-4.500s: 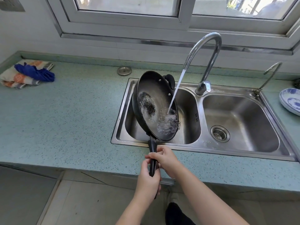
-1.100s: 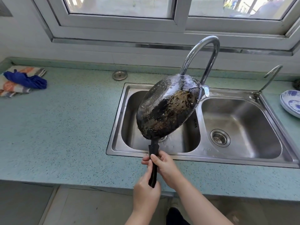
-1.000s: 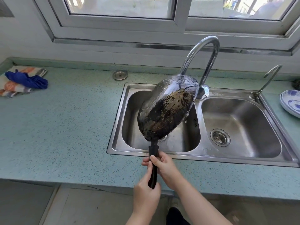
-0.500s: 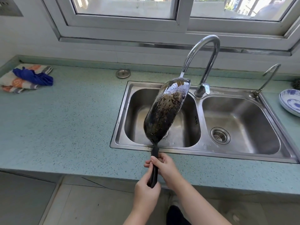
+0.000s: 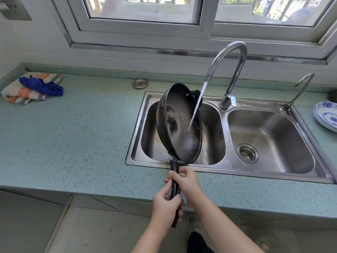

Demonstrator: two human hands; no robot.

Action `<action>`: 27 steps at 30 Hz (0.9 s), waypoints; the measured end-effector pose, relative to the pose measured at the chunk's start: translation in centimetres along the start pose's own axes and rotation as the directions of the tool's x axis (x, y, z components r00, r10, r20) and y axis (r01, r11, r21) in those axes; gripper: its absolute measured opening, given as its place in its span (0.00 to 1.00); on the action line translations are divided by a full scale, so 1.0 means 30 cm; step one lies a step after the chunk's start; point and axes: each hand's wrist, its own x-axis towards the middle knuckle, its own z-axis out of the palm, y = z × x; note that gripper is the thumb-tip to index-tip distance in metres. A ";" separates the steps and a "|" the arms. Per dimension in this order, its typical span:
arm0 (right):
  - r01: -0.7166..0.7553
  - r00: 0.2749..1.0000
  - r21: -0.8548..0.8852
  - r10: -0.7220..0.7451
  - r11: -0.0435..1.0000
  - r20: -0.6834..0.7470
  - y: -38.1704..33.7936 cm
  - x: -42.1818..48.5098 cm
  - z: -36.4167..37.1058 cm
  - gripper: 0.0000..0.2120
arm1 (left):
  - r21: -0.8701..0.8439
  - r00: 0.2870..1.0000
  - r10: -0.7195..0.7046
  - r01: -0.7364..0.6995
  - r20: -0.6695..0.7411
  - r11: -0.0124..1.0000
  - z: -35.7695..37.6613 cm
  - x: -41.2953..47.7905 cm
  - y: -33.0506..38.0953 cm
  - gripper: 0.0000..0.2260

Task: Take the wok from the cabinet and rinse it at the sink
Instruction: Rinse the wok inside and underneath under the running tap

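The black wok (image 5: 179,125) stands almost on edge over the left basin of the steel double sink (image 5: 138,125), its inside facing right and toward me. A dark scorched patch marks the inside. Water runs from the tall curved faucet (image 5: 235,70) and strikes the inside of the wok. My left hand (image 5: 166,207) grips the lower end of the long black handle. My right hand (image 5: 185,181) grips the same handle just above it, near the counter's front edge.
Blue-green speckled counter (image 5: 82,134) runs left of the sink, with a folded cloth and blue rag (image 5: 34,87) at the far left. A metal sink plug (image 5: 140,83) lies behind the sink. A small second tap (image 5: 300,88) and a blue-patterned plate (image 5: 326,115) sit at right.
The wok has been rotated on its handle: a second ago its scorched underside faced me, now its inside faces the stream. Both hands keep their grip on the handle.
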 end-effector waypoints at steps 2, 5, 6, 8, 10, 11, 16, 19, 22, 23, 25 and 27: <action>0.000 0.999 -0.048 -0.001 0.999 -0.038 0.008 0.004 -0.004 0.10 | -0.015 1.000 -0.015 0.015 0.007 1.000 0.006 0.001 -0.006 0.25; -0.007 0.997 -0.147 -0.005 0.989 -0.080 0.016 0.002 -0.016 0.14 | -0.031 0.999 -0.033 0.034 0.030 0.999 0.011 0.001 -0.008 0.24; -0.018 0.996 -0.172 0.002 0.985 -0.089 0.026 0.007 -0.022 0.17 | -0.026 0.999 -0.031 0.032 0.041 0.999 0.011 0.000 -0.007 0.21; -0.042 0.994 -0.209 0.019 0.977 -0.111 0.041 0.016 -0.028 0.19 | -0.005 0.998 -0.024 0.024 0.064 1.000 0.011 -0.002 -0.005 0.18; -0.054 0.991 -0.223 0.025 0.973 -0.128 0.041 0.016 -0.028 0.18 | 0.015 0.996 -0.019 0.017 0.088 1.000 0.010 -0.002 -0.005 0.16; -0.059 0.990 -0.234 0.026 0.971 -0.140 0.037 0.014 -0.029 0.17 | 0.023 0.995 -0.018 0.016 0.098 1.000 0.011 -0.003 -0.005 0.14; -0.077 0.980 -0.325 0.010 0.943 -0.201 0.026 0.001 -0.044 0.14 | 0.036 0.991 -0.009 0.005 0.131 0.999 0.031 -0.007 -0.008 0.12; -0.082 0.979 -0.359 0.008 0.930 -0.203 0.035 0.006 -0.064 0.12 | 0.059 0.990 -0.010 0.002 0.141 0.998 0.041 -0.007 -0.007 0.12; -0.085 0.981 -0.410 0.004 0.908 -0.194 0.039 0.008 -0.078 0.14 | 0.098 0.990 -0.010 -0.004 0.141 0.995 0.049 -0.001 -0.009 0.12; -0.079 0.982 -0.419 -0.001 0.904 -0.189 0.038 0.008 -0.080 0.14 | 0.106 0.991 -0.013 -0.001 0.132 0.994 0.049 0.003 -0.009 0.13; -0.068 0.984 -0.442 -0.013 0.894 -0.179 0.032 0.006 -0.084 0.15 | 0.123 0.993 -0.019 0.005 0.114 0.992 0.050 0.013 -0.011 0.12; -0.066 0.984 -0.464 -0.019 0.883 -0.176 0.028 0.006 -0.086 0.16 | 0.146 0.994 -0.024 0.009 0.104 0.989 0.052 0.019 -0.012 0.12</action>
